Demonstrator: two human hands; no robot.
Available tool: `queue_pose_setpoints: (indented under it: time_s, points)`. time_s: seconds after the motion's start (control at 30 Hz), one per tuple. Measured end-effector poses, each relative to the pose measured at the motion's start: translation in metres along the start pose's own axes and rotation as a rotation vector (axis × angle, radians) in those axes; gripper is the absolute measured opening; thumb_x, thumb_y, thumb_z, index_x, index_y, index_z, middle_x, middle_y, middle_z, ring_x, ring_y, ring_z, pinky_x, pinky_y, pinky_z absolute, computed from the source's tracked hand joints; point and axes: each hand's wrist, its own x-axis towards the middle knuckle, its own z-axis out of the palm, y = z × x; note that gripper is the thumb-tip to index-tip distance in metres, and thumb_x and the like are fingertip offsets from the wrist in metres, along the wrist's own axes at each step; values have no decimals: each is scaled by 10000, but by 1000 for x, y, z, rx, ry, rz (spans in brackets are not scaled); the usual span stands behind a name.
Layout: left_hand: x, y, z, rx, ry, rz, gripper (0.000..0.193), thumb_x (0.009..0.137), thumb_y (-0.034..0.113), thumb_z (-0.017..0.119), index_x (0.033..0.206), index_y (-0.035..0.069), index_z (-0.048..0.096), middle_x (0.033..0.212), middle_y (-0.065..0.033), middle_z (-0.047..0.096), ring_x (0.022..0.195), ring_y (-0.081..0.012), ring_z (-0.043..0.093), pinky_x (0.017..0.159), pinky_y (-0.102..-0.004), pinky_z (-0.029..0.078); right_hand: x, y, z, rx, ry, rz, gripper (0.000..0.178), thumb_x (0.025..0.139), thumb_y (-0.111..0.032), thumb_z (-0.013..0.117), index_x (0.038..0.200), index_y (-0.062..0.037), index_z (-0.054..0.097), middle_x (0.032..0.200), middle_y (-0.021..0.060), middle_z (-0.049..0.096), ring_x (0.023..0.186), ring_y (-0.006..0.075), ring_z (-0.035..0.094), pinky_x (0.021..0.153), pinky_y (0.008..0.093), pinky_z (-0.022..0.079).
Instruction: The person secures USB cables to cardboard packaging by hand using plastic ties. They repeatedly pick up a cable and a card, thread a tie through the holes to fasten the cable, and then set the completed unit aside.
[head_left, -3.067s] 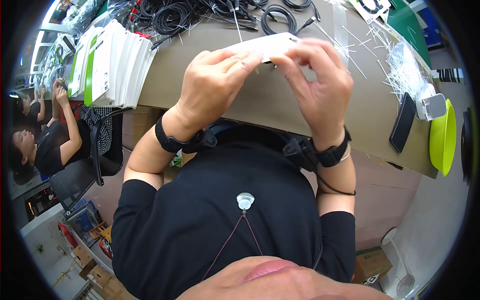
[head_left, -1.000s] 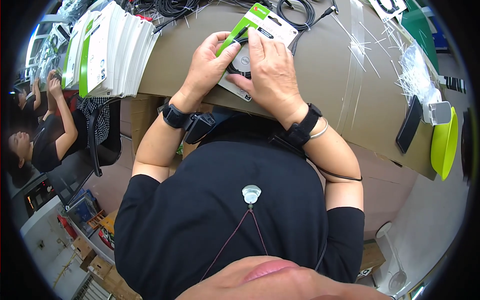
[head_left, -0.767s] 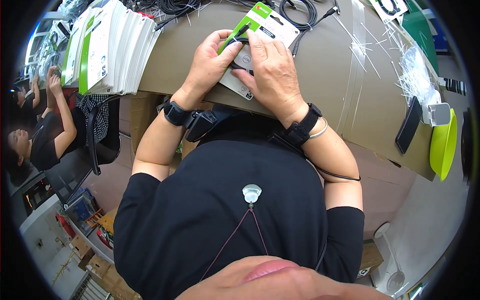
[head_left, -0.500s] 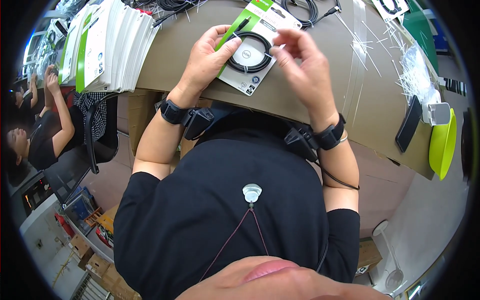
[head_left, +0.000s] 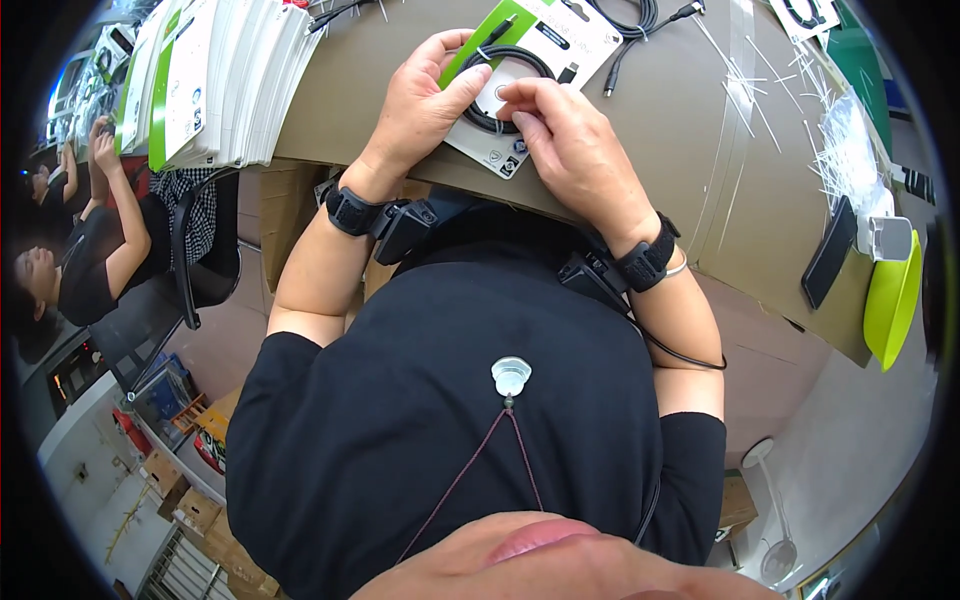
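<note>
Upper ctr: card [head_left: 585, 48] w/ black cable coil [head_left: 515, 51] on it. L hand [head_left: 422, 108] pinches card's left edge; R hand [head_left: 572, 135], grip narrow, at coil's right side, can't tell if holding. Prob. fastening coil; next move calls for steady L, fine R fingertips. Far right: clear bag [head_left: 862, 160] w/ white ties [head_left: 834, 165], lime bowl [head_left: 894, 305], contents hidden.

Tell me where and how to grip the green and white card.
Pinch the card from the right, probably best by its upper right corner: it is thin, flat and uncovered there. The coiled cable lies across the middle, the left hand holds the left edge, and the right hand is at the lower right.
</note>
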Motion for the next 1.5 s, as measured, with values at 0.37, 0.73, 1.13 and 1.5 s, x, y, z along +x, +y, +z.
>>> queue_pose_setpoints:
  time_s: [0.37,0.73,1.13,1.5]
  points:
    - [-6,36,15,-673,-224,-216,473,900,101,578,1314,-22,383,1192,-116,559,1073,-158,563,923,-283,465,-8,21,-35,616,436,236,247,829,-13,617,1074,-17,593,971,65,642,859,138,590,757,274,484]
    - [-10,42,38,-648,-360,-260,470,885,83,594,1296,-38,402,1197,-126,556,1056,-157,574,909,-281,480,-31,33,-21,721,264,146,332,816,-40,633,1138,-14,554,1082,102,608,961,197,596,805,305,493]
    - [2,25,13,-806,-191,-297,490,902,219,540,1309,-9,390,929,-51,560,705,-92,548,647,-214,434,0,12,-127,-378,383,25,214,759,-103,626,968,-59,615,880,124,645,801,310,615,764,374,492]
    - [7,14,17,-1126,-348,-402,583,944,391,453,1365,9,327,723,-33,475,496,-71,415,514,-199,317,-3,101,-195,-1021,50,389,187,765,-124,560,935,-60,606,895,138,649,887,327,603,777,393,486]
